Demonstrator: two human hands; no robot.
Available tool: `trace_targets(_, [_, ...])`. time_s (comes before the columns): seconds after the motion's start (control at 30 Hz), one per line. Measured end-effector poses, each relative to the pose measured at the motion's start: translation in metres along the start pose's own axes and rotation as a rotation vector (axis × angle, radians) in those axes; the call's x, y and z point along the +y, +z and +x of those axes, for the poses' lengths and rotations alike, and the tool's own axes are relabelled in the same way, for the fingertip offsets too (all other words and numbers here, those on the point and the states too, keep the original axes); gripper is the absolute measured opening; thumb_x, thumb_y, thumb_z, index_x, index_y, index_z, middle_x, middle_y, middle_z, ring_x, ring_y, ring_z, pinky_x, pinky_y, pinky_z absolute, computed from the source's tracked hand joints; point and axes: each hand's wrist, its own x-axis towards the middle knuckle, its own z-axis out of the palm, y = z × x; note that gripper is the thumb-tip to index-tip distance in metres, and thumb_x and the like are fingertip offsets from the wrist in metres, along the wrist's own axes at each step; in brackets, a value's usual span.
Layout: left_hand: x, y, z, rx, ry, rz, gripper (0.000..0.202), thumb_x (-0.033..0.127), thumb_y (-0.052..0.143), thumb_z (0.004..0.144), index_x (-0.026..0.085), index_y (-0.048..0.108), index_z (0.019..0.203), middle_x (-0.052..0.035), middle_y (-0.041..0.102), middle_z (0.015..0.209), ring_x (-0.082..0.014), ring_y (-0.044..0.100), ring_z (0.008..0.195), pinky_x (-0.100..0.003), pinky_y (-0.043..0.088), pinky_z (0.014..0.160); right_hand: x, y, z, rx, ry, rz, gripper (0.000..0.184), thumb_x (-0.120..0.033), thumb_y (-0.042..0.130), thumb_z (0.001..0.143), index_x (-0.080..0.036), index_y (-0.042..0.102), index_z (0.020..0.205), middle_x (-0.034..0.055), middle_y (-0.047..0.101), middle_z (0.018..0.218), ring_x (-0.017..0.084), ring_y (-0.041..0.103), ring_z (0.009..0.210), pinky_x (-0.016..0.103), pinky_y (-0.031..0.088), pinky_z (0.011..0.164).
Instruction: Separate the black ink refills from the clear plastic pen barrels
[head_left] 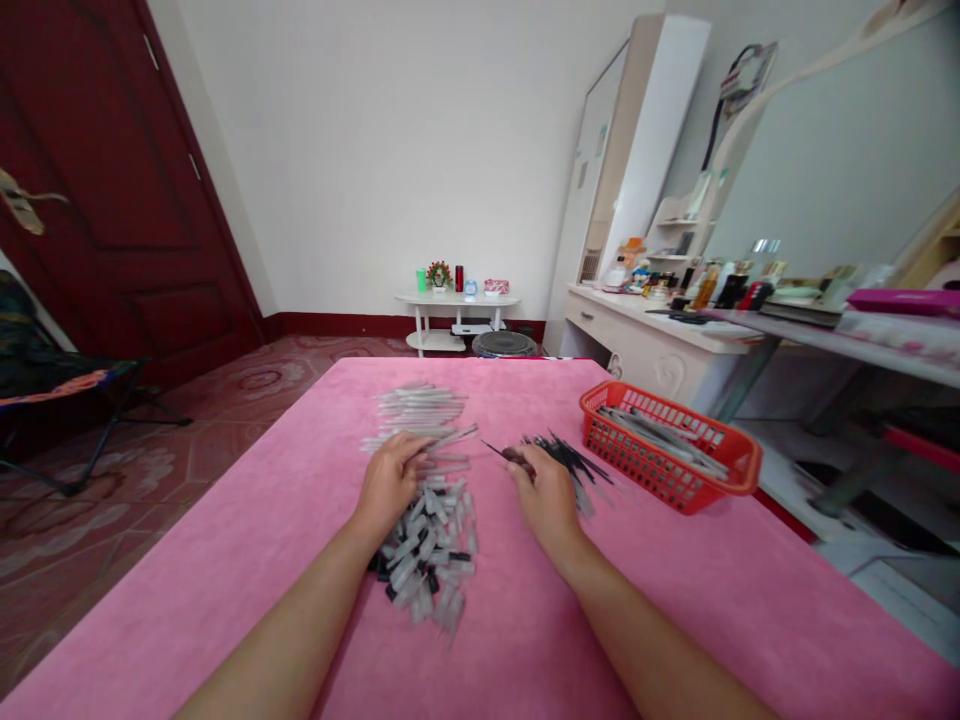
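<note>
My left hand point(391, 482) pinches a thin, clear-grey tube point(454, 436), its free end pointing right. My right hand point(546, 490) is closed on a thin black stick point(493, 448) whose tip points left toward the tube; the two ends are close but apart. Beyond my left hand lies a stack of clear tubes point(420, 402), set roughly side by side. Nearer me is a heap of small translucent and black caps point(427, 550), partly behind my left wrist. Beside my right hand, a pile of black sticks point(574, 458) fans out, partly hidden by the hand.
A red plastic basket point(667, 480) holding long grey pieces point(664, 440) stands at the right on the pink cloth-covered table point(300, 560). Past the far edge are a small white table point(457, 298) and a round dark stool point(504, 344). A cluttered dresser point(660, 320) stands right.
</note>
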Motion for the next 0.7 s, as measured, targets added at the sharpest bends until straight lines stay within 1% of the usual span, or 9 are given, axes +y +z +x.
trace_targets(0.1, [0.000,-0.001,0.000,-0.013,0.000,0.030,0.034,0.010,0.046,0.080,0.022,0.068,0.103,-0.0053,0.063,0.091,-0.0178,0.057,0.089,-0.030,0.046,0.080,0.002,-0.006,0.004,0.066,-0.022,0.051,0.018,-0.018,0.049,0.081,-0.020,0.066,0.089,0.0061,0.068,0.091,0.020,0.061,0.085,0.029,0.045,0.077])
trace_targets(0.27, [0.000,-0.002,-0.001,-0.020,-0.006,0.055,0.033,0.011,0.046,0.080,0.022,0.069,0.102,-0.0057,0.063,0.091,-0.0183,0.057,0.089,-0.031,0.046,0.080,0.005,-0.015,0.007,0.091,-0.047,-0.017,0.021,-0.018,0.049,0.082,-0.020,0.067,0.091,0.0062,0.068,0.093,0.020,0.060,0.086,0.031,0.043,0.080])
trace_targets(0.4, [0.002,-0.003,-0.002,-0.040,0.021,0.100,0.036,0.010,0.047,0.079,0.024,0.069,0.104,-0.0058,0.062,0.089,-0.0188,0.056,0.088,-0.032,0.046,0.080,0.005,-0.016,0.006,0.057,-0.084,-0.115,0.021,-0.018,0.048,0.084,-0.020,0.068,0.092,0.0062,0.068,0.094,0.020,0.059,0.087,0.031,0.042,0.082])
trace_targets(0.57, [0.008,-0.005,-0.001,-0.105,0.079,0.241,0.046,0.002,0.045,0.073,0.026,0.069,0.104,-0.0060,0.062,0.091,-0.0199,0.055,0.089,-0.032,0.044,0.078,0.001,-0.019,0.006,-0.007,-0.176,-0.262,0.021,-0.016,0.049,0.084,-0.021,0.068,0.091,0.0059,0.067,0.091,0.020,0.058,0.089,0.033,0.039,0.082])
trace_targets(0.63, [0.014,-0.006,0.001,-0.144,0.110,0.284,0.045,0.002,0.046,0.073,0.025,0.069,0.103,-0.0068,0.062,0.093,-0.0206,0.054,0.089,-0.033,0.044,0.078,-0.002,-0.018,0.005,-0.030,-0.221,-0.299,0.020,-0.015,0.050,0.084,-0.021,0.068,0.091,0.0062,0.067,0.089,0.021,0.057,0.088,0.034,0.038,0.081])
trace_targets(0.7, [0.021,-0.006,0.002,-0.194,0.157,0.287,0.040,0.006,0.047,0.076,0.025,0.068,0.104,-0.0077,0.062,0.094,-0.0208,0.054,0.090,-0.034,0.044,0.079,-0.005,-0.016,0.005,-0.041,-0.257,-0.293,0.020,-0.015,0.050,0.084,-0.020,0.067,0.092,0.0069,0.067,0.088,0.021,0.057,0.086,0.035,0.038,0.080])
